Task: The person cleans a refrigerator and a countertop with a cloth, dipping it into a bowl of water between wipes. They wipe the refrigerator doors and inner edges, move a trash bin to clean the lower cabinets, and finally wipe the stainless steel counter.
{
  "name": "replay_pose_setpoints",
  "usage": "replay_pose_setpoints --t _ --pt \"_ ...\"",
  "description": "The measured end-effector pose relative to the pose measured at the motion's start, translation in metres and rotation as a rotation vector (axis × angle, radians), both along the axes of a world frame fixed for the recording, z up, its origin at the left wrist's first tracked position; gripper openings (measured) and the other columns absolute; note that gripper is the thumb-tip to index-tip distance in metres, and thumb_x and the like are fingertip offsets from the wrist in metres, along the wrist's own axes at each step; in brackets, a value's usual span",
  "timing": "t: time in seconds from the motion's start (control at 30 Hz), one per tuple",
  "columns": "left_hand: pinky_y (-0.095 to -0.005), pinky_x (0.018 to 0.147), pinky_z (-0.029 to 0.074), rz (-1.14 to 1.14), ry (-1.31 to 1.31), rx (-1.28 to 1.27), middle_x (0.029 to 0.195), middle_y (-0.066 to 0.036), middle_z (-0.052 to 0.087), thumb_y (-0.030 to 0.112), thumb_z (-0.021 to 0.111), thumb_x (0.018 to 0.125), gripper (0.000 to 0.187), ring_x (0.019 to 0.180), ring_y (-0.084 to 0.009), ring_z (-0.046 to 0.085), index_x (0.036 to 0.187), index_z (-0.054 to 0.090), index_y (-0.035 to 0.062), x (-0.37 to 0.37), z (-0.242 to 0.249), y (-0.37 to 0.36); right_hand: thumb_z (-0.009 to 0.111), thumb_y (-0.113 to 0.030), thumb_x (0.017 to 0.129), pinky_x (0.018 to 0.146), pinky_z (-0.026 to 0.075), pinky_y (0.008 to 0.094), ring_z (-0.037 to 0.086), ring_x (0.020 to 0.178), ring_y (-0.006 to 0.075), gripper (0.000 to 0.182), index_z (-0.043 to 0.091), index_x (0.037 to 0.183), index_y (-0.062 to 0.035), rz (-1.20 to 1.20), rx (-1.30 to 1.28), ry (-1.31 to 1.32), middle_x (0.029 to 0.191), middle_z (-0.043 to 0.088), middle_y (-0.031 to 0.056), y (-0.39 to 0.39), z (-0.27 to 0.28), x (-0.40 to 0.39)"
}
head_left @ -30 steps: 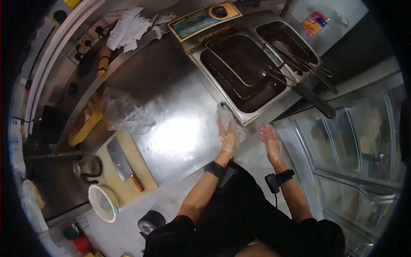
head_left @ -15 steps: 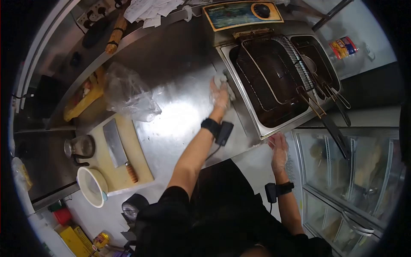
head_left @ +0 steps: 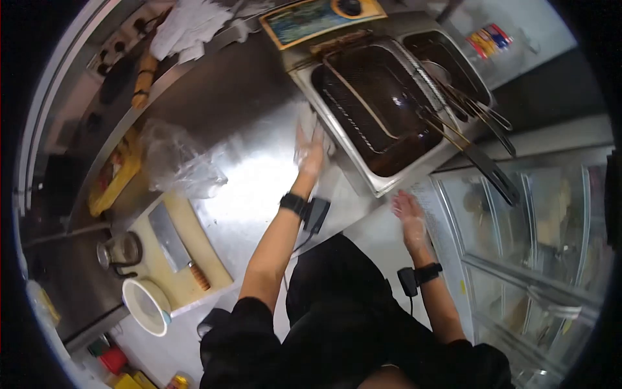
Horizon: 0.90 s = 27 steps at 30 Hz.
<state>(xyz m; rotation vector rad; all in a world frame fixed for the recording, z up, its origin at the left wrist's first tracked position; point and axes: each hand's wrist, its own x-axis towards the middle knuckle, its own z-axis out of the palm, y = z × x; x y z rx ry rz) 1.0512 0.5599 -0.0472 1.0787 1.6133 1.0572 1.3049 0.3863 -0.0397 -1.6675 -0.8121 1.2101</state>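
My left hand (head_left: 310, 155), in a clear plastic glove, lies low over the steel counter (head_left: 259, 146) along the fryer's left side. It presses a crumpled whitish cloth (head_left: 310, 118), smeared by motion and partly hidden by the fingers. Beyond the counter's front edge, close to the fryer's front corner, is my right hand (head_left: 409, 219), gloved as well. Its fingers are apart and slightly bent, with nothing visible in them. The deep fryer (head_left: 346, 170) holds dark oil and a wire frying basket (head_left: 424, 74) with a long black handle.
A cleaver (head_left: 170, 236) lies on a cutting board (head_left: 202, 249) at left, near a white bowl (head_left: 146, 305) and a glass jug (head_left: 120, 249). A clear plastic bag (head_left: 181, 162) sits on the counter. At right stands a glass-doored fridge (head_left: 518, 259).
The view has shifted, moving the fryer up and left in the picture. My left hand has slid along the fryer's side, and my right hand has come away from the fryer's front corner.
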Motion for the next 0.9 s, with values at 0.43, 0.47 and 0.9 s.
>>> replay_pose_setpoints --t 0.43,0.47,0.9 --pt "-0.0317 0.087 0.051 -0.383 -0.449 -0.538 0.124 -0.016 0.053 0.024 0.054 0.095 0.055 0.105 -0.0232 0.058 0.137 0.032 -0.0029 0.048 0.011 -0.199 0.065 -0.043 0.086 0.096 0.043 0.0331 0.046 0.121 0.0225 0.081 0.025 0.147 -0.0072 0.484 -0.278 0.304 0.138 0.043 0.0138 -0.04 0.029 -0.017" --pt "-0.0318 0.088 0.049 -0.389 -0.486 -0.591 0.122 -0.014 0.054 0.025 0.053 0.095 0.048 0.105 -0.0218 0.057 0.132 0.039 -0.0011 0.059 0.004 -0.203 0.066 -0.043 0.085 0.1 0.041 0.0356 0.038 0.13 0.0246 0.091 0.013 0.151 -0.0091 0.513 -0.294 0.436 0.146 0.033 0.0144 -0.045 0.041 -0.013" --pt "-0.0367 0.102 0.038 -0.629 -0.203 -0.312 0.139 -0.007 0.043 0.051 0.044 0.096 0.06 0.127 -0.0206 0.042 0.14 0.038 0.0103 0.084 0.026 -0.2 0.069 -0.022 0.08 0.095 0.044 0.0353 0.057 0.107 0.028 0.077 0.03 0.145 -0.0061 -0.05 0.096 -0.01 0.126 0.053 0.0172 0.011 0.011 0.071"
